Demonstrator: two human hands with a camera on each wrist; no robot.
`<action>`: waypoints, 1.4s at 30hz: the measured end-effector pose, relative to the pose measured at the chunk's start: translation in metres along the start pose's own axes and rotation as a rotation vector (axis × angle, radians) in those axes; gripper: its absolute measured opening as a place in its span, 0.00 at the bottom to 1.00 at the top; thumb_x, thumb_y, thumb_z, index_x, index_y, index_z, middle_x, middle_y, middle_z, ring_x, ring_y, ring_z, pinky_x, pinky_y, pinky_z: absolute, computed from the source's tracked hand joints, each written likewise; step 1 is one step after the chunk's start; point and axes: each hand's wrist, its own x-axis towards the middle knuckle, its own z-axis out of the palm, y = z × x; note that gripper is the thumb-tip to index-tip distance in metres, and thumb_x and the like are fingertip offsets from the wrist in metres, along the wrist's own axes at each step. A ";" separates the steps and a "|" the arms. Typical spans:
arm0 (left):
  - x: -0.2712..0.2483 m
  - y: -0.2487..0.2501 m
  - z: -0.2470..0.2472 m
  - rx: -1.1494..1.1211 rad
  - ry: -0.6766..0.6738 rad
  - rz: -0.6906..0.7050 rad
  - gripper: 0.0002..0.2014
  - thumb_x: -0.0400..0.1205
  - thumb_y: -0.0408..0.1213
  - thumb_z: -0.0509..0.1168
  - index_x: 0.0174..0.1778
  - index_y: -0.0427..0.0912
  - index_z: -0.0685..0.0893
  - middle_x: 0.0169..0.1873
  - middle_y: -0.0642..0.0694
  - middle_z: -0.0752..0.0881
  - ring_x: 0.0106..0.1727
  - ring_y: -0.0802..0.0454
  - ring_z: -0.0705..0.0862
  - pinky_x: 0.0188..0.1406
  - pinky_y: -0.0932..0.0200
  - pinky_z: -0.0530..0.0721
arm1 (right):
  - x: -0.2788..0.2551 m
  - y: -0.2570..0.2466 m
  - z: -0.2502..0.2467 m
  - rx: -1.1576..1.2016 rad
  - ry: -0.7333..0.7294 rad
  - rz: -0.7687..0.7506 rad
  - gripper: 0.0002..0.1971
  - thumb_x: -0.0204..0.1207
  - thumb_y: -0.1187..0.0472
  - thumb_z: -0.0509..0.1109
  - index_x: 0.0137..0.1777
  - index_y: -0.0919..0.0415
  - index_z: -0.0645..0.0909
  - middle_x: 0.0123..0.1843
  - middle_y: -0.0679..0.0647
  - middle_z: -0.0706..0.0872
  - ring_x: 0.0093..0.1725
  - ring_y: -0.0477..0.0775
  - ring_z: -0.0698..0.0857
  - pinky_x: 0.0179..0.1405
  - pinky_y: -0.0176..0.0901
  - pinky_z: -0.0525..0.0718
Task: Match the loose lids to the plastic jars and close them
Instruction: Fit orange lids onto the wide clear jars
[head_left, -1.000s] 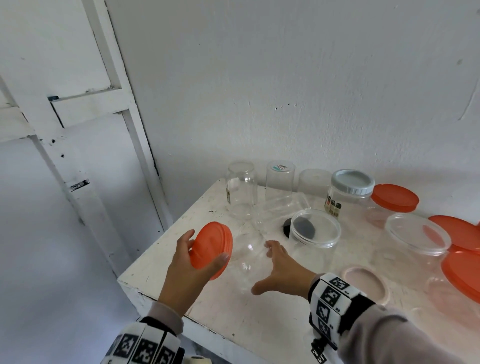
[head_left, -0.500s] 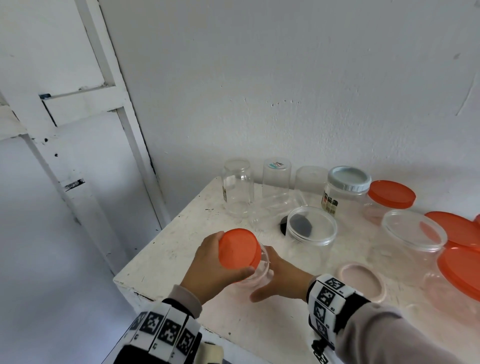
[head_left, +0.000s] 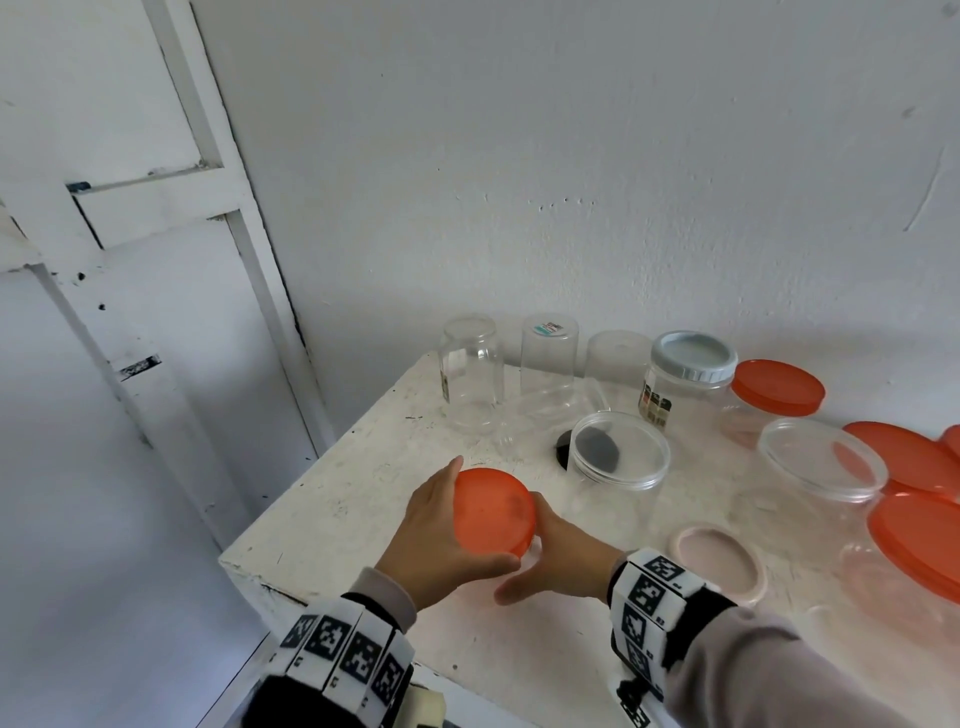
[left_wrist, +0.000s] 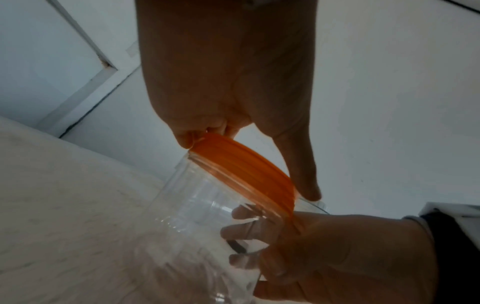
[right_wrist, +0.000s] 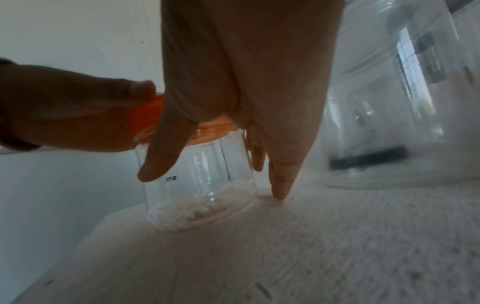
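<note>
Near the table's (head_left: 332, 493) left front corner, the left hand (head_left: 436, 545) grips an orange lid (head_left: 493, 512) sitting on a small clear jar (right_wrist: 200, 181), which the right hand (head_left: 561, 551) wraps and steadies. Screwing it tight seems next. A far jar's sticker (head_left: 548, 327) is unreadable.

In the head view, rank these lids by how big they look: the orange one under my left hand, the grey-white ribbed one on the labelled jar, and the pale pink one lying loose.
1. Pale pink lid
2. Grey-white ribbed lid and orange lid: alike; the orange one is nearer, so unranked.
</note>
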 end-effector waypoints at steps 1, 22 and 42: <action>-0.001 -0.003 -0.001 -0.036 -0.022 -0.020 0.64 0.59 0.64 0.78 0.82 0.54 0.43 0.81 0.54 0.54 0.80 0.51 0.57 0.76 0.51 0.65 | -0.002 -0.002 -0.002 0.005 -0.007 0.001 0.58 0.59 0.54 0.86 0.81 0.50 0.48 0.68 0.47 0.72 0.64 0.47 0.73 0.61 0.39 0.72; -0.026 -0.009 0.017 -0.608 0.023 -0.079 0.66 0.37 0.60 0.81 0.74 0.49 0.61 0.67 0.54 0.74 0.69 0.55 0.74 0.65 0.62 0.77 | 0.013 -0.105 -0.028 -0.917 -0.308 -0.104 0.53 0.63 0.47 0.82 0.82 0.34 0.49 0.80 0.45 0.58 0.77 0.60 0.61 0.70 0.67 0.72; -0.023 -0.009 0.025 -0.562 0.102 -0.120 0.61 0.44 0.54 0.80 0.75 0.44 0.62 0.67 0.47 0.77 0.67 0.50 0.78 0.68 0.43 0.77 | 0.014 -0.101 -0.024 -0.923 -0.202 -0.003 0.51 0.58 0.28 0.74 0.79 0.33 0.52 0.74 0.47 0.64 0.73 0.63 0.69 0.64 0.70 0.73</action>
